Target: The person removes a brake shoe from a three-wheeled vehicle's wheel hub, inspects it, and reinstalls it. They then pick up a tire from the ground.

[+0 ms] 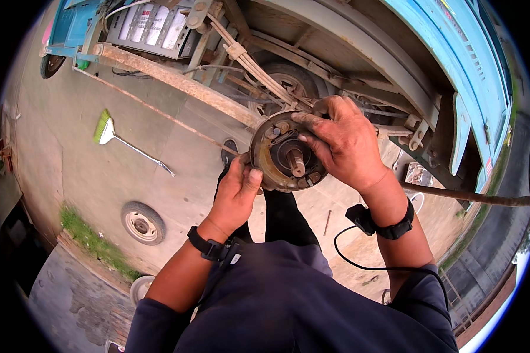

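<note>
A round, rusty drum brake assembly (269, 160) with curved brake shoes faces me beneath the raised blue vehicle. From its middle a splined axle shaft (297, 163) sticks out toward me. My left hand (234, 195) grips the lower left rim, thumb in front and fingers partly hidden behind. At the upper right, my right hand (350, 144) curls over the edge, with its thumb and a forefinger touching the inside face near the top of the shoes. Both hands have dark, greasy fingertips.
A rusty frame rail (176, 79) and a bundle of pipes (244, 59) run to the brake. On the concrete lie a loose wheel (143, 223) and a green-bristled broom (107, 129). A rusty bar (465, 195) extends right, and a black cable (371, 269) trails from my right wrist.
</note>
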### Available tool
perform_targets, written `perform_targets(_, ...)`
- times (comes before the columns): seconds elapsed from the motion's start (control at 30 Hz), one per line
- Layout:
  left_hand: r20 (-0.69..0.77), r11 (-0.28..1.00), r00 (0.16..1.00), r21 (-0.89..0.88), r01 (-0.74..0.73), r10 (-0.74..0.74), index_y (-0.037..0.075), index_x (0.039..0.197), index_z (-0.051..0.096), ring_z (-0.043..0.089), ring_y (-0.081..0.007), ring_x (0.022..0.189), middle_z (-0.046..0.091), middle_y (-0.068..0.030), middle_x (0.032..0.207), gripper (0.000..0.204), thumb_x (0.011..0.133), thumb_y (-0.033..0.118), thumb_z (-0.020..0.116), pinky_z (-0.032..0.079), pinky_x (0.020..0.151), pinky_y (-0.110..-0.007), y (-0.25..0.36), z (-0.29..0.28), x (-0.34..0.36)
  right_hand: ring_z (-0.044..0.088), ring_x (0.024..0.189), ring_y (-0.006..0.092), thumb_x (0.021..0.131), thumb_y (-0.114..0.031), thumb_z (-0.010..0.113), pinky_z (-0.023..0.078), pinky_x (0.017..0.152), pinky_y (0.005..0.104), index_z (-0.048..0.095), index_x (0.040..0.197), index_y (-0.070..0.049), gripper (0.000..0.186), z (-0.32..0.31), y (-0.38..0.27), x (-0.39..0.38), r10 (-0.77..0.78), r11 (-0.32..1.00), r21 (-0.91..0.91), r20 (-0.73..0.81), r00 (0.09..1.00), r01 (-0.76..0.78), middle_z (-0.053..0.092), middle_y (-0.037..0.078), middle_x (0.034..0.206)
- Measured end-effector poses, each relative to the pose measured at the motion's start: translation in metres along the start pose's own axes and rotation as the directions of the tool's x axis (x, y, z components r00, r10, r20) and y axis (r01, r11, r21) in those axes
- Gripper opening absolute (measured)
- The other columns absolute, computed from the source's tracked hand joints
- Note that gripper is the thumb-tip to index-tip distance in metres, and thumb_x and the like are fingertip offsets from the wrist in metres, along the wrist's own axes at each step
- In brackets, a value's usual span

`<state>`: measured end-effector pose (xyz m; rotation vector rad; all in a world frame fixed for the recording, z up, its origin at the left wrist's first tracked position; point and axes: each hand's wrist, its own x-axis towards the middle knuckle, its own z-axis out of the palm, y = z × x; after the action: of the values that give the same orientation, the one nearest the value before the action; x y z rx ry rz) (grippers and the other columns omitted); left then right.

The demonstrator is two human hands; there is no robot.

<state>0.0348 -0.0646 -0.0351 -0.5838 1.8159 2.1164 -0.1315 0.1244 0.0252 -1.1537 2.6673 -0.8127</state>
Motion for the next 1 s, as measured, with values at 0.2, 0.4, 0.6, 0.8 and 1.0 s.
perform_targets(0.2, 0.026, 0.997, 0.997, -0.034, 0.068, -0.067, -0.001, 0.136, 0.048, 0.057, -0.0113, 0.081, 0.061, -0.0052, 0.099, 0.048, 0.107, 0.038, 0.051, 0.05, 0.074, -0.027, 0.004, -0.002, 0.006, 0.057, 0.086, 0.0342, 0.073, -0.018, 0.083, 0.048, 0.073, 0.0428, 0.072, 0.086, -0.007, 0.02, 0.015, 0.01, 0.008, 0.037, 0.993, 0.11, -0.027, 0.999, -0.034, 0.059, 0.012, 0.094)
perform_targets(0.4, 0.044, 0.997, 0.997, -0.041, 0.066, -0.064, -0.001, 0.138, 0.045, 0.057, -0.0116, 0.085, 0.062, -0.006, 0.102, 0.051, 0.106, 0.037, 0.054, 0.051, 0.077, -0.027, -0.002, -0.005, 0.007, 0.056, 0.091, 0.0375, 0.075, -0.017, 0.083, 0.048, 0.077, 0.0455, 0.066, 0.089, -0.003, 0.026, 0.019, 0.012, 0.023, 0.142, 0.947, 0.271, 0.136, 0.98, -0.175, 0.058, 0.016, 0.092)
perform_targets(0.6, 0.091, 0.999, 0.994, 0.003, 0.054, -0.054, -0.004, 0.14, 0.041, 0.063, -0.0215, 0.106, 0.065, -0.0163, 0.12, 0.052, 0.105, 0.032, 0.055, 0.049, 0.094, -0.033, 0.0, -0.012, 0.01, 0.059, 0.093, 0.0434, 0.08, -0.016, 0.078, 0.048, 0.08, 0.0476, 0.059, 0.089, 0.004, 0.029, 0.013, -0.002, 0.04, 0.211, 0.939, 0.219, 0.245, 0.946, -0.266, 0.061, 0.022, 0.091)
perform_targets(0.8, 0.147, 0.998, 0.988, -0.031, 0.053, -0.048, -0.005, 0.138, 0.041, 0.065, -0.0252, 0.106, 0.065, -0.0183, 0.117, 0.05, 0.105, 0.029, 0.055, 0.049, 0.094, -0.034, 0.005, -0.016, 0.014, 0.06, 0.09, 0.0452, 0.083, -0.019, 0.075, 0.049, 0.08, 0.0482, 0.057, 0.093, 0.004, 0.031, 0.005, 0.0, 0.053, 0.275, 0.917, 0.116, 0.507, 0.817, -0.381, 0.062, 0.024, 0.092)
perform_targets(1.0, 0.12, 0.998, 0.992, -0.049, 0.031, -0.025, -0.002, 0.13, 0.046, 0.068, -0.033, 0.097, 0.066, -0.02, 0.107, 0.046, 0.102, 0.032, 0.06, 0.052, 0.086, -0.038, -0.006, -0.013, 0.013, 0.061, 0.092, 0.0455, 0.084, -0.018, 0.075, 0.049, 0.08, 0.0475, 0.058, 0.093, 0.003, 0.029, 0.003, -0.005, 0.057, 0.287, 0.921, 0.081, 0.517, 0.806, -0.38, 0.062, 0.024, 0.094)
